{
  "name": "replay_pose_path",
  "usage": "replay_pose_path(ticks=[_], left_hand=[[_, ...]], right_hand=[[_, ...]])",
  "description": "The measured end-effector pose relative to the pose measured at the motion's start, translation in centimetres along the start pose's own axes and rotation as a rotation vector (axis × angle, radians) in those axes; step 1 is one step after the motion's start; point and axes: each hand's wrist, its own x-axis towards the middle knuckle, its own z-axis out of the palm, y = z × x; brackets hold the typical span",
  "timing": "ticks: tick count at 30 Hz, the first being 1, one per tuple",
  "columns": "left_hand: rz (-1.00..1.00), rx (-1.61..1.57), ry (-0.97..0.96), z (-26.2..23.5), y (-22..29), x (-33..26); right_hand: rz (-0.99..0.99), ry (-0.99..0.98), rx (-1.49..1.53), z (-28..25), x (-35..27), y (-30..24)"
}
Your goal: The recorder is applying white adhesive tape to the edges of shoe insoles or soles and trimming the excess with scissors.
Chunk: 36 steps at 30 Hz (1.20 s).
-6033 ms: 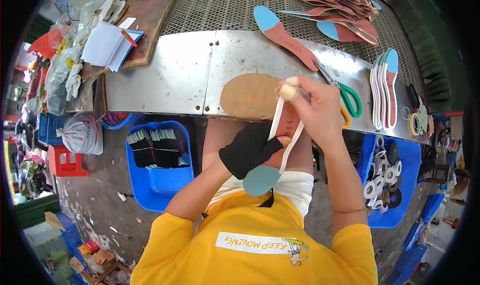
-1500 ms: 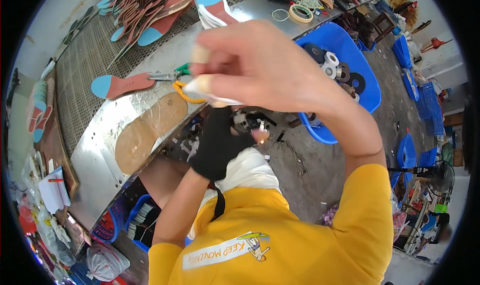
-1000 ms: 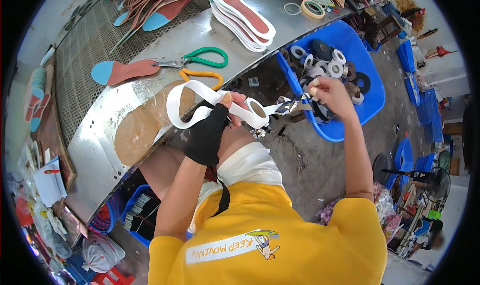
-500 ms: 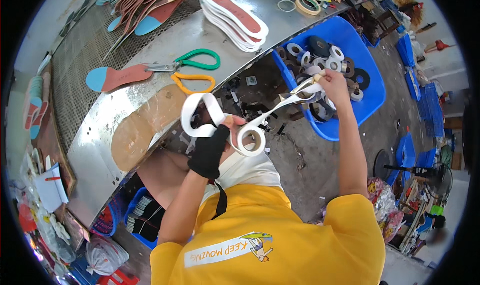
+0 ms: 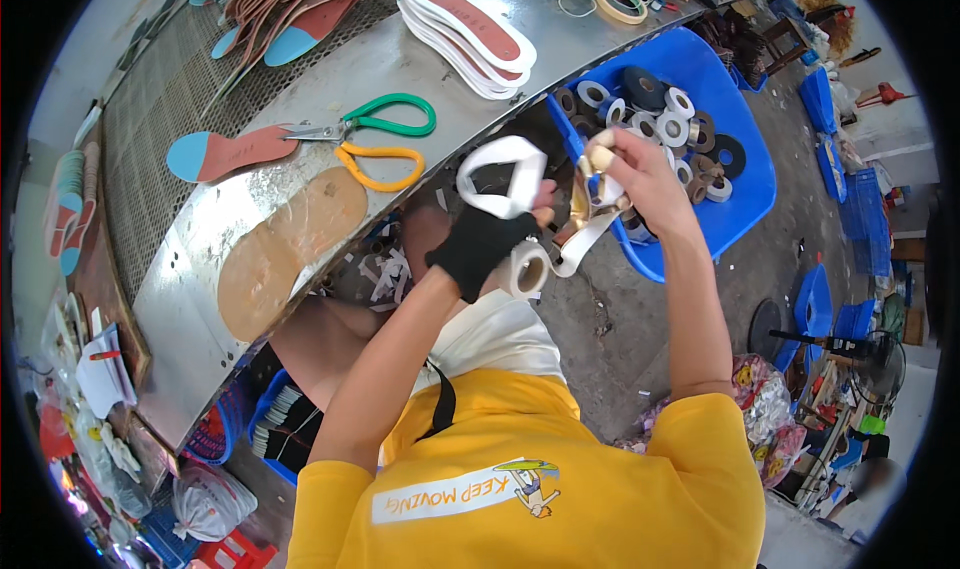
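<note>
My left hand point(image 5: 485, 249), in a black fingerless glove, is closed on a roll of white tape point(image 5: 527, 272). A wide loop of white strip point(image 5: 528, 184) stands up from its fingers. My right hand point(image 5: 648, 179) pinches a loose white tape end point(image 5: 583, 247), which hangs in a curve toward the roll. A shiny tan strip point(image 5: 578, 204) dangles by the same fingers; whether it is tape or backing I cannot tell. Scissors point(image 5: 345, 129) with one green and one orange handle lie open on the metal table point(image 5: 200, 259), touching a red-and-blue insole point(image 5: 235, 153).
A blue bin point(image 5: 745, 204) of tape rolls stands beyond my right hand. On the table lie a brown sole-shaped template point(image 5: 290, 249), a stack of white-edged insoles point(image 5: 470, 34), a pile of insoles point(image 5: 290, 14) and a tan tape ring point(image 5: 622, 4). Scraps litter the floor.
My left hand has moved right with the roll and loop, closer to my right hand. The tape between the hands has gone from stretched to slack.
</note>
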Motion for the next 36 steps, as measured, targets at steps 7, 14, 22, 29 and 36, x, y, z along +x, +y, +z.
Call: replay_pose_path(ticks=[7,14,22,29,36], left_hand=[[-0.201,0.019,0.056,-0.7,-2.5,0.6],[-0.302,-0.101,0.225,0.7,-2.0,0.1],[-0.199,0.04,0.072,-1.4,-1.4,-2.7],[-0.382,0.339,0.008,-0.4,1.9,-3.6],[0.044,0.261,0.14,-0.3,-2.5,-3.3]], right_hand=[[-0.205,0.373,0.067,2.3,-0.6,0.6],[0.109,0.239,0.118,8.2,-7.6,5.9],[0.123,0.22,0.21,7.8,-6.9,5.1],[0.145,0.156,0.202,7.7,-7.2,4.3],[0.046,0.218,0.235,8.9,-7.9,4.1]])
